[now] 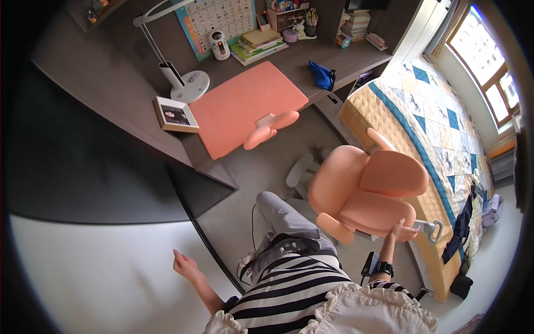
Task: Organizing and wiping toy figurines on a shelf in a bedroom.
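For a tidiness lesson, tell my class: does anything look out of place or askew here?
Yes: the clothes on the bed look untidy, a dark garment sagging over its side against the neatly spread quilt. No spill shows.

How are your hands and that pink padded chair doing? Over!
Left hand looks empty. Right hand touching backrest of pink padded chair. Patchwork-covered bed close beside chair.

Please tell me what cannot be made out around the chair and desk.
In the head view:
- Chair: much of its base is hidden by its own seat.
- Desk lamp: its upper end is cut off by the top edge.
- Books on the shelf: too small to read.
- Window: the outside is washed out by glare.
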A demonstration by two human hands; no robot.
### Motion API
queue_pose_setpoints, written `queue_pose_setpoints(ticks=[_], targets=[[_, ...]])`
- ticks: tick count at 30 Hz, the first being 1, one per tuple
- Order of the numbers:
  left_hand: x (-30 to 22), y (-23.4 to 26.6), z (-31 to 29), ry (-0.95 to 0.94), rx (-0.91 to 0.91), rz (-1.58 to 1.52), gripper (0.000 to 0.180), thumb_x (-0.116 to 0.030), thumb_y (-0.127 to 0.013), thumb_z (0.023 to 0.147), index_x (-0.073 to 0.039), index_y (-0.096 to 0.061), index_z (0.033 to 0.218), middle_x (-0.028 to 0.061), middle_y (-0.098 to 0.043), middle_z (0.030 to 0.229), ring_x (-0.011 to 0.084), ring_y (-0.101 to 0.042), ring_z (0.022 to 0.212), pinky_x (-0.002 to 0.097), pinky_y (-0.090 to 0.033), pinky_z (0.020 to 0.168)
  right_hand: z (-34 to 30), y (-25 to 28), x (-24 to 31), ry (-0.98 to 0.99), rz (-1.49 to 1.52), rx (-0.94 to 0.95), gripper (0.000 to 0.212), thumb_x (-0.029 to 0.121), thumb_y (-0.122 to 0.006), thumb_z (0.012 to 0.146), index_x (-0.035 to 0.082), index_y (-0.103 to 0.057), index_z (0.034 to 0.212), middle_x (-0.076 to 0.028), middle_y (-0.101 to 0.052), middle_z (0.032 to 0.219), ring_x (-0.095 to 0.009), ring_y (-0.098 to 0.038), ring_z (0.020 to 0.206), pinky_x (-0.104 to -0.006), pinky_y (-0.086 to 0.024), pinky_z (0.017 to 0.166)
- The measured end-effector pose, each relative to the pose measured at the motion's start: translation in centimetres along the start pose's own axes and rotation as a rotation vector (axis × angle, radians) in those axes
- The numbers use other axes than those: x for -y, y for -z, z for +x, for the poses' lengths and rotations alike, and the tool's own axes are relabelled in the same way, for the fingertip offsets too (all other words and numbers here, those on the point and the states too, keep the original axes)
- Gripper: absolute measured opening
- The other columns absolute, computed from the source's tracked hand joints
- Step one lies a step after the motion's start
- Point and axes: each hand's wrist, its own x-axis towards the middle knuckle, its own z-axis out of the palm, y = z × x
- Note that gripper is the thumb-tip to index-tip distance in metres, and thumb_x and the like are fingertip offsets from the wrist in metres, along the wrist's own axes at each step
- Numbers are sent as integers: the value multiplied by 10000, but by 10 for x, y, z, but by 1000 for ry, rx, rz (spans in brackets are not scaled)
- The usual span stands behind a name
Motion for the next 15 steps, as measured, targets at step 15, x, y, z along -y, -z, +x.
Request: queue_pose_setpoints(ticks=[15], targets=[[0, -51, 80, 16, 89, 10, 426, -327, -505, 854, -133, -336, 514, -62, -237, 433, 28, -221, 361, 205, -133, 346, -185, -96, -61, -202, -350, 2190, 313, 343, -564, 778, 74, -559, 938, -64, -608, 719, -202, -612, 615, -324, -494, 502]])
